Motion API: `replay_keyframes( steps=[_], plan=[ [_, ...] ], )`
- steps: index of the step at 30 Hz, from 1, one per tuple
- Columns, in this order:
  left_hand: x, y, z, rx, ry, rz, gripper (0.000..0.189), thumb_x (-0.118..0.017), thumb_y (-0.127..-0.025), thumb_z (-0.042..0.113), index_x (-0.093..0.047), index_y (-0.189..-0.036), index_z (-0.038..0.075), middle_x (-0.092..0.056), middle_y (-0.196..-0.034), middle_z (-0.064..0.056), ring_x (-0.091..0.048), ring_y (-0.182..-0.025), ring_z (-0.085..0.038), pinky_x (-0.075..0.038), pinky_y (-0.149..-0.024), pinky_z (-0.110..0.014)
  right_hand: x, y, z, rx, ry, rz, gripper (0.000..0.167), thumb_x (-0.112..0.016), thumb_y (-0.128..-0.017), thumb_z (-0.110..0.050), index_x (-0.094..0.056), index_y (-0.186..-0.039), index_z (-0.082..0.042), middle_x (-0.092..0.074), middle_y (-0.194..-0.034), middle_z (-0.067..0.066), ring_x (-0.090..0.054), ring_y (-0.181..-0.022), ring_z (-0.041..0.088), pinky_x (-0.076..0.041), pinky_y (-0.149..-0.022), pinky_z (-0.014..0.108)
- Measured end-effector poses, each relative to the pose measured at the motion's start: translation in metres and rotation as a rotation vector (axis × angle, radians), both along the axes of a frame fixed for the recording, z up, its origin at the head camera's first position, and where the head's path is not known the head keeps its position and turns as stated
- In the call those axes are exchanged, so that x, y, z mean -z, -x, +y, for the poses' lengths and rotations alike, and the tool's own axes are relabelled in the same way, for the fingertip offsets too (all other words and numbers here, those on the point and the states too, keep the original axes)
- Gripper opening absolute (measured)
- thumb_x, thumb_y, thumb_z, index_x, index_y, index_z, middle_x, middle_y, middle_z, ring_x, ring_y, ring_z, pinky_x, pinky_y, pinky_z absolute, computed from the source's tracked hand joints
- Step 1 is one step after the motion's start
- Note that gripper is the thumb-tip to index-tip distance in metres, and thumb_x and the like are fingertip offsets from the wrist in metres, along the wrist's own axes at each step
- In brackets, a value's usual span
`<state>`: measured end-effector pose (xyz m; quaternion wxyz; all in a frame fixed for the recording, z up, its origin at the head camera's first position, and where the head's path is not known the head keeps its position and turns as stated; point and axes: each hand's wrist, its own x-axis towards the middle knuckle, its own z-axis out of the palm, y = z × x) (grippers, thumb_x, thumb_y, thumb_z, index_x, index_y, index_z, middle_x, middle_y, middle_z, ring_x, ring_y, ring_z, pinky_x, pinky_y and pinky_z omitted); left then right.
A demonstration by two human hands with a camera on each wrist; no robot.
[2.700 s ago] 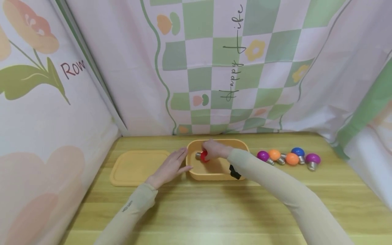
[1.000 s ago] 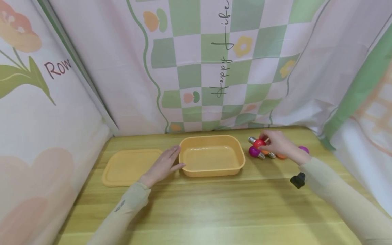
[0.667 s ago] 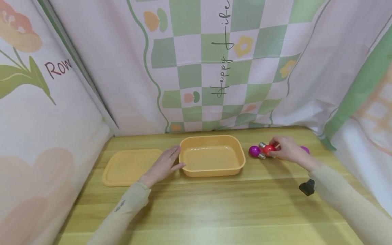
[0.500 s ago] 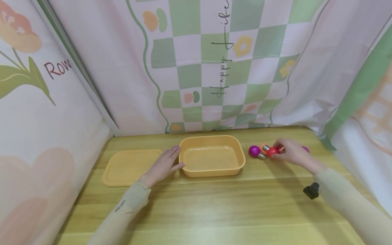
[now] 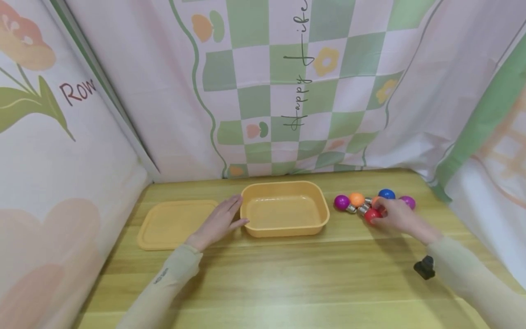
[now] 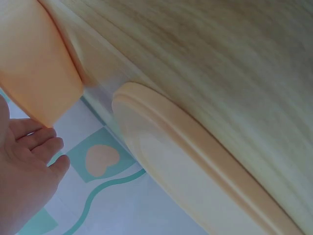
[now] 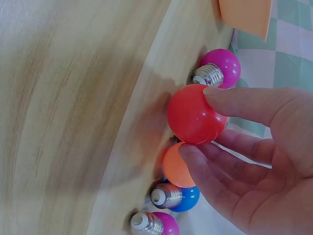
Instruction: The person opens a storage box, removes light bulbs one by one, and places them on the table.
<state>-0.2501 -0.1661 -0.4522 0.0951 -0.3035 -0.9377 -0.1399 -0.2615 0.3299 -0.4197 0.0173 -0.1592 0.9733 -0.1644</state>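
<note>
Between thumb and fingers, my right hand (image 5: 396, 215) pinches a red light bulb (image 5: 372, 215) by its round end, low over the table among other bulbs. In the right wrist view the red bulb (image 7: 195, 115) hides its own metal base. Around it lie a purple bulb (image 5: 341, 202), an orange bulb (image 5: 356, 199), a blue bulb (image 5: 386, 194) and another purple bulb (image 5: 408, 202); a second orange bulb (image 7: 177, 165) shows beside my fingers. My left hand (image 5: 218, 224) rests with extended fingers against the left side of a yellow plastic box (image 5: 283, 231), whose inside holds nothing.
A yellow lid (image 5: 174, 226) lies flat on the wooden table (image 5: 263, 283), left of the box and partly behind my left hand. Patterned curtains (image 5: 263, 91) hang at the table's back and sides.
My right hand has lifted the red bulb out of the box and carried it right to the other bulbs, lowering it in front of them. My left hand has stayed at the box.
</note>
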Motion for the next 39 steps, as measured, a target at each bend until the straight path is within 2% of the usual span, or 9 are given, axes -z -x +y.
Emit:
replay_keyframes(
  steps=[7, 12, 22, 32, 39],
  plan=[
    [0.001, 0.001, 0.0, -0.002, -0.007, -0.005, 0.074, -0.06, -0.097, 0.041, -0.038, -0.146, -0.01, -0.038, -0.154, -0.027, -0.04, -0.143, -0.041, -0.034, -0.12, -0.053, 0.003, 0.0, 0.001, -0.004, -0.022, 0.008, 0.036, -0.082, -0.076, -0.015, -0.064, -0.1, 0.006, -0.07, -0.091, 0.024, -0.068, -0.084, 0.04, -0.059, -0.075, 0.052],
    [0.003, 0.003, 0.001, -0.001, -0.005, -0.016, 0.074, -0.059, -0.098, 0.042, -0.038, -0.147, -0.01, -0.038, -0.154, -0.027, -0.04, -0.143, -0.042, -0.034, -0.12, -0.054, 0.003, -0.001, 0.003, 0.014, -0.025, -0.015, 0.038, -0.081, -0.077, -0.014, -0.064, -0.103, 0.008, -0.07, -0.092, 0.024, -0.067, -0.084, 0.039, -0.059, -0.075, 0.052],
    [0.003, 0.006, 0.004, 0.016, 0.006, 0.007, 0.073, -0.059, -0.098, 0.041, -0.038, -0.146, -0.01, -0.041, -0.152, -0.029, -0.041, -0.143, -0.041, -0.037, -0.118, -0.055, -0.002, -0.004, 0.008, 0.028, -0.013, -0.026, 0.04, -0.079, -0.079, -0.014, -0.063, -0.105, 0.01, -0.069, -0.093, 0.025, -0.067, -0.084, 0.039, -0.06, -0.073, 0.05],
    [0.0, 0.008, 0.004, -0.004, 0.036, -0.051, 0.078, -0.054, -0.099, 0.048, -0.033, -0.15, -0.006, -0.035, -0.157, -0.025, -0.034, -0.147, -0.04, -0.028, -0.124, -0.053, -0.011, -0.007, -0.003, -0.009, -0.005, 0.077, 0.032, -0.077, -0.083, -0.019, -0.065, -0.097, 0.008, -0.07, -0.093, 0.027, -0.067, -0.082, 0.041, -0.059, -0.07, 0.051],
    [-0.01, 0.007, 0.001, -0.033, 0.01, -0.146, 0.081, -0.049, -0.099, 0.054, -0.026, -0.154, -0.001, -0.026, -0.163, -0.019, -0.025, -0.152, -0.035, -0.021, -0.127, -0.051, -0.022, -0.004, -0.023, -0.01, 0.022, 0.081, 0.033, -0.072, -0.088, -0.017, -0.065, -0.104, 0.011, -0.069, -0.099, 0.03, -0.068, -0.089, 0.044, -0.06, -0.075, 0.053]
  ],
)
